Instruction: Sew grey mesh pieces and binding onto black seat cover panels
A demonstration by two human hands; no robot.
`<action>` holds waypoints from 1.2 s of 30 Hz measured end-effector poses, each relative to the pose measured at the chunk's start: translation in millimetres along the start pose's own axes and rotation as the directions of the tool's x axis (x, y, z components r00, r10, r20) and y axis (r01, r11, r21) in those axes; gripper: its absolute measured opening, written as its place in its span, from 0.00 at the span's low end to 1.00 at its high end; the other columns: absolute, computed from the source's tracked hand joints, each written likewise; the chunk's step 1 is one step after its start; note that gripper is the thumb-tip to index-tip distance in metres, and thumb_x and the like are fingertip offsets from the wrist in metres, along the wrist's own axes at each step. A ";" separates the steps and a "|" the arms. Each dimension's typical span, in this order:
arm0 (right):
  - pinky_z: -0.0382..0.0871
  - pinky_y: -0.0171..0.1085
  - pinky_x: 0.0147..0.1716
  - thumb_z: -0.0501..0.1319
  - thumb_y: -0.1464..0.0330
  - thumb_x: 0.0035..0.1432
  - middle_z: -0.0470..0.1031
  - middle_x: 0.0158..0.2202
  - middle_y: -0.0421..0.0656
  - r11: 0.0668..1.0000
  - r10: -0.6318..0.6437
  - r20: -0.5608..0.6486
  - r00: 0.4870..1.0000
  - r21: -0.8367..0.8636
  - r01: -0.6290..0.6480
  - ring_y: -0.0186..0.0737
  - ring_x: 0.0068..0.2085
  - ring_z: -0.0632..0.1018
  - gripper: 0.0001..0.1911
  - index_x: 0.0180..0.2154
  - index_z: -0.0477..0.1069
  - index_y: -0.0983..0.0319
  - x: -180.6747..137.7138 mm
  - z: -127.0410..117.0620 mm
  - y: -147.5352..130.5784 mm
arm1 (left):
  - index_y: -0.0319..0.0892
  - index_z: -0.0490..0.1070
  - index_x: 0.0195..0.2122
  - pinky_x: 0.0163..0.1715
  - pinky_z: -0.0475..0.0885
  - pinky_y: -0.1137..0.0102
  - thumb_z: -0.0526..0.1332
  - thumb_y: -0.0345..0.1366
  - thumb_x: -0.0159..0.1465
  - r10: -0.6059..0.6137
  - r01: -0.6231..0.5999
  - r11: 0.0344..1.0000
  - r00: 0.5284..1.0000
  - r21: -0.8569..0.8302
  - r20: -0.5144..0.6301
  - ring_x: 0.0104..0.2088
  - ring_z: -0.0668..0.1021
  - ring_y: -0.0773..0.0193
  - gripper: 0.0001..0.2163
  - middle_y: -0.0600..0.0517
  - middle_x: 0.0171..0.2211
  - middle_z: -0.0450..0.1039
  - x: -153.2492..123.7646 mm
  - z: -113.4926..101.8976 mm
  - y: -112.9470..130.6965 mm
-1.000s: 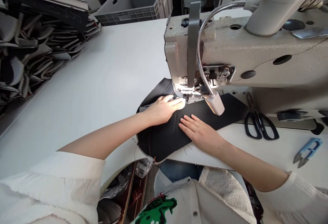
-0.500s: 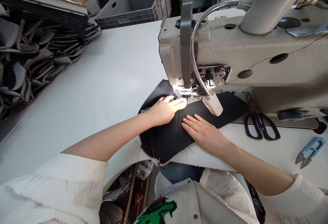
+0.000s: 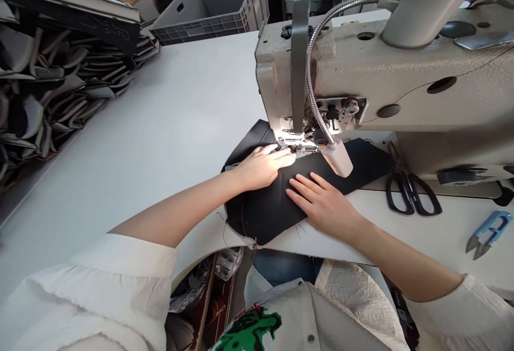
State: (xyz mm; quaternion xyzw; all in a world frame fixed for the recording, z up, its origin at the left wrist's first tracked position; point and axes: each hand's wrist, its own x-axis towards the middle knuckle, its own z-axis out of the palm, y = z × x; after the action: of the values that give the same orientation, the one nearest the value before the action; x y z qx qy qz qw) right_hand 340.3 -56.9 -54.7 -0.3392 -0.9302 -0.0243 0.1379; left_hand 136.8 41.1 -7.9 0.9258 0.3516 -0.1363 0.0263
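A black panel of leather-like material [image 3: 265, 211] lies under the needle area of a sewing machine [image 3: 333, 72], its near edge showing loose threads and a pale underside. My left hand [image 3: 263, 167] rests on the panel, fingers stretched toward the presser foot [image 3: 292, 148] and brightly lit by the lamp [image 3: 338, 158]. Flat on the panel to the right lies my right hand [image 3: 321, 198], its fingers spread. Neither hand grasps anything. The needle tip is hard to make out behind the left fingertips and the glare.
Black-handled scissors [image 3: 413, 193] and blue thread snips [image 3: 488, 234] lie right of the panel on the white table [image 3: 193, 104]. Stacked cut pieces [image 3: 72, 83] fill the left side. A grey crate [image 3: 217, 2] stands behind the table.
The whole view has shifted slightly. The panel has slid a little away from me under the machine. My right fingers are spread wider, while my left hand stays beside the presser foot.
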 end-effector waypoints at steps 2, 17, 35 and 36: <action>0.60 0.54 0.59 0.56 0.71 0.60 0.65 0.59 0.53 0.999 -0.024 -0.013 1.000 0.022 0.024 0.54 0.61 0.65 0.22 0.55 0.67 0.68 2.2 -0.9 -5.1 | 0.47 0.55 0.64 0.60 0.58 0.57 0.46 0.26 0.63 0.026 -0.026 0.999 0.999 0.020 -0.026 0.64 0.54 0.54 0.27 0.53 0.65 0.52 -1.8 0.9 0.4; 0.66 0.49 0.56 0.55 0.76 0.59 0.67 0.58 0.52 0.998 -0.052 -0.019 0.998 0.022 0.052 0.50 0.59 0.68 0.21 0.54 0.68 0.67 2.7 7.1 -12.2 | 0.50 0.62 0.60 0.41 0.69 0.64 0.48 0.30 0.67 0.021 -0.001 0.987 0.993 0.162 -0.119 0.43 0.71 0.55 0.20 0.45 0.46 0.68 -9.2 3.5 3.0; 0.69 0.50 0.50 0.49 0.75 0.63 0.68 0.55 0.62 0.985 -0.092 0.070 0.993 -0.137 0.101 0.56 0.55 0.71 0.20 0.54 0.68 0.77 50.0 7.9 -19.6 | 0.40 0.67 0.57 0.61 0.60 0.64 0.49 0.24 0.64 0.153 -0.157 0.986 0.986 -0.050 -0.072 0.58 0.67 0.59 0.21 0.49 0.58 0.65 17.0 -7.7 -19.4; 0.70 0.49 0.48 0.49 0.75 0.63 0.68 0.54 0.64 0.987 -0.051 0.099 0.994 -0.145 0.065 0.57 0.54 0.72 0.21 0.53 0.68 0.78 59.0 6.5 -24.9 | 0.39 0.67 0.57 0.62 0.59 0.64 0.49 0.23 0.63 0.165 -0.168 0.984 0.985 -0.052 -0.054 0.59 0.66 0.59 0.22 0.48 0.58 0.66 18.4 -9.1 -18.0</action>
State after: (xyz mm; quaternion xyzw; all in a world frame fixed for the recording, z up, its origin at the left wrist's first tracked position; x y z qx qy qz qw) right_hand 279.7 -38.3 -43.7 -0.3221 -0.9409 -0.0809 0.0671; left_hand 140.2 67.8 -3.3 0.9539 0.2774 -0.1007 0.0551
